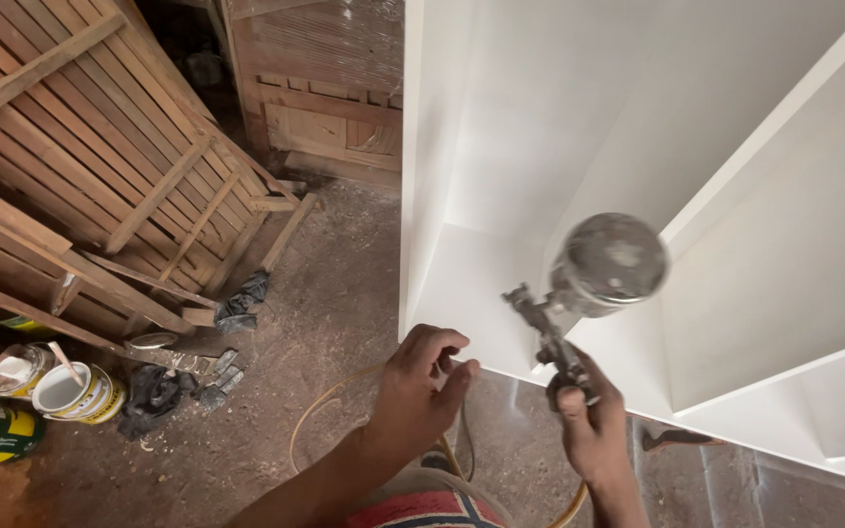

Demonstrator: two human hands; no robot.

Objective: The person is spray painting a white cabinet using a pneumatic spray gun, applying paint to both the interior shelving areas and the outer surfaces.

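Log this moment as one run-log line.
right hand: grips spray gun | left hand: half-curled, empty, beside gun | gun faces white cabinet | hose on floor

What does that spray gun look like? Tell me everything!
The spray gun is grey metal, dusty and speckled with dried paint. A round cup sits on top, tilted toward the white cabinet. The right hand grips its handle from below. The left hand is close beside it, not touching.
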